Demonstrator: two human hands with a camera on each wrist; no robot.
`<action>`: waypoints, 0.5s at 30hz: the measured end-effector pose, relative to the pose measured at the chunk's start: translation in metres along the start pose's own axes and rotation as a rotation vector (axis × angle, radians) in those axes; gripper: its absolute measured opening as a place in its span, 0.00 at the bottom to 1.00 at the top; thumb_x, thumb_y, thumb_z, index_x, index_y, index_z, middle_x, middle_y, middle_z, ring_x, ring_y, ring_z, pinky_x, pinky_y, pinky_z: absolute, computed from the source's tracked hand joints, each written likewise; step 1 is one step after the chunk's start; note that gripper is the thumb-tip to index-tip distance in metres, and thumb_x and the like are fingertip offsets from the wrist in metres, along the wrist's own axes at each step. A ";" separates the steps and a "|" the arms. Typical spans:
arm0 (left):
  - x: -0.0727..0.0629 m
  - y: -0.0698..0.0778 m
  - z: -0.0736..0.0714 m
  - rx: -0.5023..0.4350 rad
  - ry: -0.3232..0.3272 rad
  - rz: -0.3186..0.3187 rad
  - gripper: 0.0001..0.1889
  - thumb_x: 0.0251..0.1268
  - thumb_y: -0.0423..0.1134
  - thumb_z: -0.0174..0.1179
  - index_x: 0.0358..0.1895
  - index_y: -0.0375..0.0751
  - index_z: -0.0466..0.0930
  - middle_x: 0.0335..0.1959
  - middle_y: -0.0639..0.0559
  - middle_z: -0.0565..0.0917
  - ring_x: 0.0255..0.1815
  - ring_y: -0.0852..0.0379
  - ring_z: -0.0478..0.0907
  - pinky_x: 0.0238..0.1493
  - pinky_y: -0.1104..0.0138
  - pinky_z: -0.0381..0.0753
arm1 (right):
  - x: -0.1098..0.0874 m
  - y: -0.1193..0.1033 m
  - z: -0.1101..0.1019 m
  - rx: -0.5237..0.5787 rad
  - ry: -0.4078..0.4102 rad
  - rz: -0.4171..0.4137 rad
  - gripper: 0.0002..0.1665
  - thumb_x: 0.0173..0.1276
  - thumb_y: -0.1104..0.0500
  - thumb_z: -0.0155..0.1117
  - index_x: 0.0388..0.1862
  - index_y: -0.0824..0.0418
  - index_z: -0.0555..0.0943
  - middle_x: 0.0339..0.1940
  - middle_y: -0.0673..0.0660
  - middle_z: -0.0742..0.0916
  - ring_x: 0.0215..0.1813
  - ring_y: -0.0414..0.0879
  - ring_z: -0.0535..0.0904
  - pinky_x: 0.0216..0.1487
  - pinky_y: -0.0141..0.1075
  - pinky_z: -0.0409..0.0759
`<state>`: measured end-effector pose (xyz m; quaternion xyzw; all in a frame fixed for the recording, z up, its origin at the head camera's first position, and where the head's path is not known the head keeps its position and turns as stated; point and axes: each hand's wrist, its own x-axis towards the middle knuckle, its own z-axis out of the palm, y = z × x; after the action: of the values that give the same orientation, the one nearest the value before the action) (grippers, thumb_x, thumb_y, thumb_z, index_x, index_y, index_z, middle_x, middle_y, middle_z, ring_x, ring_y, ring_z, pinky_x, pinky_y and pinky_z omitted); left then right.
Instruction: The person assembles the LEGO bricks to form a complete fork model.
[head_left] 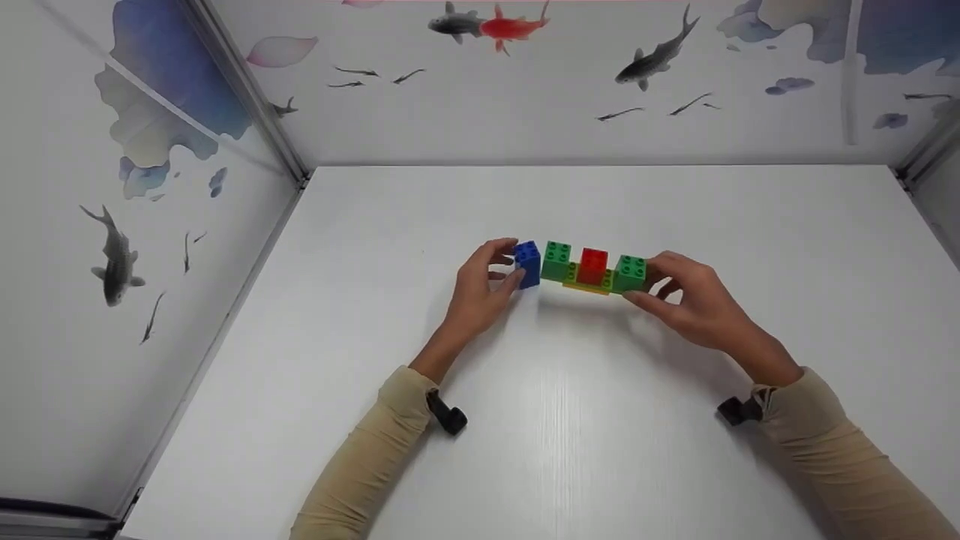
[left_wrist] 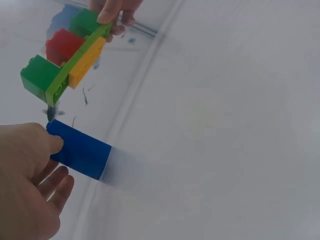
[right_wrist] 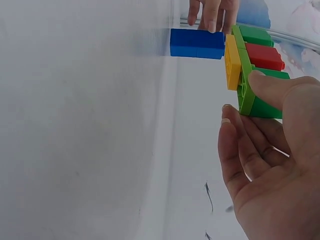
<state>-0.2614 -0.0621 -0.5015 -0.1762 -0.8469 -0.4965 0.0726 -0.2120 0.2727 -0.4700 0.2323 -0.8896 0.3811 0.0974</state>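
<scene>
My left hand (head_left: 480, 291) pinches a blue block (head_left: 528, 265) by its sides, thumb nearest me. A seam across this block (right_wrist: 197, 44) in the right wrist view suggests two stacked bricks; it stands upright with its lower end at the table. To its right, my right hand (head_left: 694, 304) grips the right end of a built piece. Two green bricks (head_left: 556, 261) and a red brick (head_left: 592, 266) sit on a light green plate (left_wrist: 60, 85), the red one between the green ones. Under that plate is a yellow brick (left_wrist: 87, 62). The built piece is held above the table.
The white table (head_left: 555, 420) ends at a back wall (head_left: 525, 120) and a left wall (head_left: 45, 300), both printed with fish and petals. Black wrist straps (head_left: 448, 414) sit at both beige sleeves (head_left: 367, 457).
</scene>
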 end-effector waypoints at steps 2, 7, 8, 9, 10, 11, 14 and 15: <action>-0.001 0.000 0.001 -0.005 -0.006 -0.017 0.26 0.79 0.38 0.67 0.75 0.46 0.74 0.68 0.52 0.83 0.66 0.59 0.82 0.64 0.68 0.85 | 0.000 0.000 0.000 -0.003 0.010 0.000 0.17 0.69 0.62 0.80 0.54 0.59 0.86 0.46 0.51 0.89 0.45 0.38 0.84 0.42 0.27 0.86; -0.002 0.000 0.002 -0.015 -0.019 -0.040 0.24 0.78 0.38 0.68 0.73 0.48 0.76 0.67 0.53 0.84 0.66 0.61 0.83 0.65 0.70 0.84 | 0.000 0.000 -0.001 0.002 0.032 0.009 0.16 0.70 0.61 0.79 0.54 0.59 0.86 0.47 0.51 0.89 0.46 0.37 0.84 0.43 0.25 0.85; -0.002 0.000 0.002 -0.017 -0.021 -0.038 0.24 0.78 0.38 0.68 0.72 0.48 0.76 0.67 0.53 0.85 0.65 0.61 0.83 0.65 0.70 0.84 | 0.000 -0.001 -0.001 0.003 0.037 0.009 0.16 0.70 0.60 0.79 0.54 0.59 0.86 0.47 0.51 0.89 0.46 0.37 0.83 0.43 0.24 0.85; -0.003 0.000 0.002 -0.016 -0.023 -0.034 0.23 0.78 0.38 0.68 0.72 0.48 0.77 0.66 0.53 0.85 0.65 0.61 0.83 0.65 0.70 0.85 | 0.000 -0.001 -0.001 0.006 0.041 0.009 0.16 0.71 0.60 0.79 0.54 0.59 0.86 0.47 0.51 0.89 0.46 0.37 0.83 0.43 0.24 0.85; -0.003 0.001 0.002 -0.017 -0.027 -0.028 0.23 0.78 0.37 0.68 0.71 0.48 0.77 0.66 0.53 0.85 0.65 0.61 0.83 0.64 0.69 0.85 | 0.000 -0.001 -0.002 0.009 0.046 0.009 0.16 0.71 0.60 0.79 0.54 0.59 0.86 0.47 0.51 0.88 0.46 0.37 0.83 0.43 0.24 0.85; -0.004 0.001 0.002 -0.020 -0.033 -0.022 0.23 0.78 0.37 0.68 0.71 0.48 0.77 0.65 0.53 0.85 0.65 0.61 0.83 0.64 0.69 0.85 | 0.001 -0.002 -0.002 0.010 0.052 0.009 0.16 0.71 0.60 0.79 0.54 0.58 0.86 0.47 0.51 0.88 0.46 0.37 0.83 0.43 0.23 0.85; -0.005 0.003 0.004 -0.031 -0.060 -0.006 0.22 0.77 0.37 0.68 0.70 0.49 0.78 0.65 0.55 0.86 0.64 0.62 0.83 0.65 0.68 0.85 | 0.001 -0.004 -0.004 0.019 0.073 0.010 0.16 0.72 0.59 0.78 0.55 0.58 0.86 0.47 0.50 0.88 0.46 0.36 0.83 0.44 0.22 0.84; -0.006 0.004 0.004 -0.034 -0.070 -0.001 0.22 0.77 0.37 0.68 0.70 0.50 0.78 0.64 0.56 0.86 0.64 0.62 0.83 0.65 0.67 0.85 | 0.001 -0.004 -0.004 0.026 0.080 0.010 0.15 0.72 0.59 0.78 0.55 0.58 0.86 0.47 0.50 0.88 0.46 0.36 0.83 0.44 0.22 0.84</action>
<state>-0.2540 -0.0578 -0.5019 -0.1942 -0.8404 -0.5045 0.0397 -0.2110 0.2726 -0.4641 0.2139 -0.8811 0.4019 0.1280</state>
